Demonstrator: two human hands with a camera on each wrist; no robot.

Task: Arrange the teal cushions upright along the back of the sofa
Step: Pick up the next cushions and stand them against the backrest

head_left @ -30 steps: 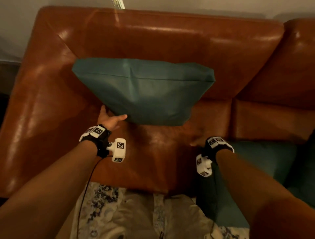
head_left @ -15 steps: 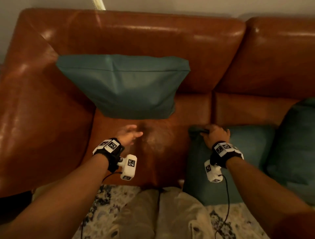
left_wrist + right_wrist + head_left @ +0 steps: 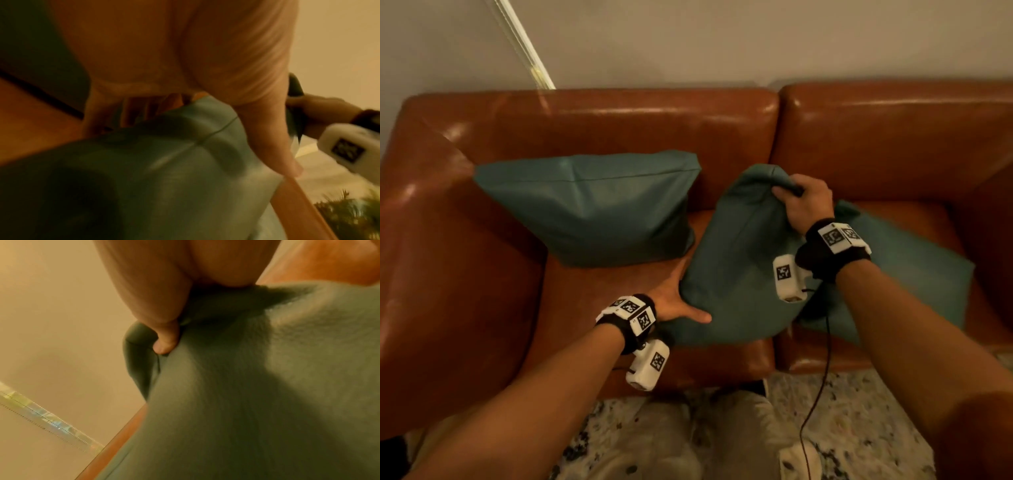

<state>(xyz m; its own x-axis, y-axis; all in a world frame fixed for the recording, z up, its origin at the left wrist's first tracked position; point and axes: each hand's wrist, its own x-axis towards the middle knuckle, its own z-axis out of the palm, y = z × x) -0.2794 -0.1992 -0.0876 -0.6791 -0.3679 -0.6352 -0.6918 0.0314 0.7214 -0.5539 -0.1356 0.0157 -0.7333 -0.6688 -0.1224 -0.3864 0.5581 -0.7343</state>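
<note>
One teal cushion [image 3: 599, 209] stands upright against the back of the brown leather sofa [image 3: 654, 116], at its left end. A second teal cushion [image 3: 736, 260] is lifted and tilted over the middle of the seat. My right hand [image 3: 803, 202] grips its top corner, thumb pressed into the fabric [image 3: 246, 386]. My left hand [image 3: 674, 301] holds its lower left corner, fingers under it and thumb on top; the left wrist view shows that cushion [image 3: 164, 178] against the palm. A third teal cushion [image 3: 914, 270] lies flat on the right seat, partly behind my right arm.
The sofa's left armrest [image 3: 448, 260] and right armrest [image 3: 993, 212] bound the seat. A pale wall [image 3: 756, 41] rises behind the sofa, with a blind cord [image 3: 527, 48] hanging at the left. A patterned rug [image 3: 859, 428] lies in front.
My right hand has lifted the second cushion off the seat by its corner. My left hand has moved right and taken its lower corner. The first cushion stays against the backrest.
</note>
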